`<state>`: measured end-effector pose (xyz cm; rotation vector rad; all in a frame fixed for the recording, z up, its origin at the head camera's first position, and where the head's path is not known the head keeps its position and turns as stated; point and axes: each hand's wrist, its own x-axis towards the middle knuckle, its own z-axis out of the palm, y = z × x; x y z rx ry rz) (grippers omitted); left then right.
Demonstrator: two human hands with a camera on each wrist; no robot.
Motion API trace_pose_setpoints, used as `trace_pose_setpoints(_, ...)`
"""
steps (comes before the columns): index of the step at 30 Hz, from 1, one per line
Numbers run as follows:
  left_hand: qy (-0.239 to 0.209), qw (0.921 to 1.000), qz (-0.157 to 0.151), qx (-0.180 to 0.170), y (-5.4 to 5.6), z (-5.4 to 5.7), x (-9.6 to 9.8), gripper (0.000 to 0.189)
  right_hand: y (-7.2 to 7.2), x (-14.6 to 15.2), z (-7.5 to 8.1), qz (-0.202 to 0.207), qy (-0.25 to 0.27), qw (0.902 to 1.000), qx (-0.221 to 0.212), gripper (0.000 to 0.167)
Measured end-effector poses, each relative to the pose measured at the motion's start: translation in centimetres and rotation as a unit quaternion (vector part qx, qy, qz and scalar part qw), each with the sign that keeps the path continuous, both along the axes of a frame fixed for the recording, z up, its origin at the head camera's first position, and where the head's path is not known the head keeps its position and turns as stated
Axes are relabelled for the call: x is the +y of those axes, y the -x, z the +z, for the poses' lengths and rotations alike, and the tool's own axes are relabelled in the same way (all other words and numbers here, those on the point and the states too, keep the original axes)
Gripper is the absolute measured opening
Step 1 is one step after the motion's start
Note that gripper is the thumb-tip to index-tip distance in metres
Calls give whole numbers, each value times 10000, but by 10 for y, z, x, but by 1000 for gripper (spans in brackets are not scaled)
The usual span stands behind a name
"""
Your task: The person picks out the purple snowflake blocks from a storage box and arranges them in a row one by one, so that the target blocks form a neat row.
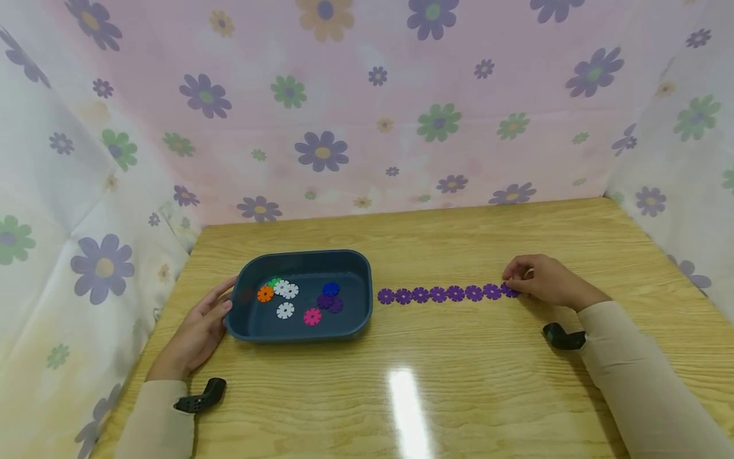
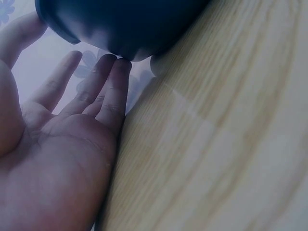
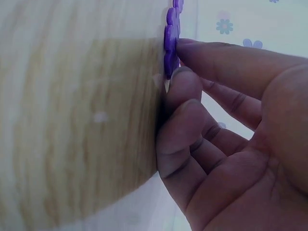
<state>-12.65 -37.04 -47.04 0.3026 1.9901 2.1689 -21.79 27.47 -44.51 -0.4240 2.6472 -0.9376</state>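
A row of purple plastic snowflake discs [image 1: 438, 294] runs across the wooden table in the head view, to the right of a dark blue tray [image 1: 298, 338]. At the row's right end, my right hand [image 1: 539, 278] pinches the last purple snowflake disc [image 1: 508, 290] between thumb and fingers, partly covering it. The right wrist view shows the purple discs' edges [image 3: 169, 45] at the fingertips. My left hand [image 1: 197, 331] rests against the tray's left end, its fingers mostly straight and touching the outer wall [image 2: 120, 29] in the left wrist view.
Inside the tray lie several loose discs: white [image 1: 285, 310], orange [image 1: 265, 294], green [image 1: 273, 281], pink [image 1: 312, 317], blue [image 1: 331, 289] and purple [image 1: 335, 305]. Flower-patterned cloth [image 1: 344, 115] encloses the table [image 1: 321, 395] at the back and sides.
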Motion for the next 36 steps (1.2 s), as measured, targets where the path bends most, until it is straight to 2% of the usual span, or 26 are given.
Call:
trace_pose_setpoints(4, -23, 10000, -15, -17, 0, -1, 0, 51, -1, 0, 2, 31, 31, 9999, 115, 11)
trace_pose_setpoints(11, -67, 10000, -3, -8, 0, -3, 0, 50, -3, -11, 12, 40, -152, 9951, 977, 15)
trace_pose_setpoints(16, -79, 10000, -9, 16, 0, -4, -1, 50, -5, -35, 26, 65, -3, 9911, 1330, 19)
trace_pose_setpoints(20, -21, 10000, 11, -32, 1, -4, -1, 51, -4, -59, 36, 216, 248, 9888, 1455, 19)
trace_pose_setpoints(29, 5, 10000, 16, -30, 2, -2, -3, 52, 4, -118, 45, 716, 550, 9868, 1343, 15)
trace_pose_setpoints(36, 26, 9999, 103, -65, 2, -1, -1, 52, 2, -164, 56, 1155, 847, 9799, 1386, 8)
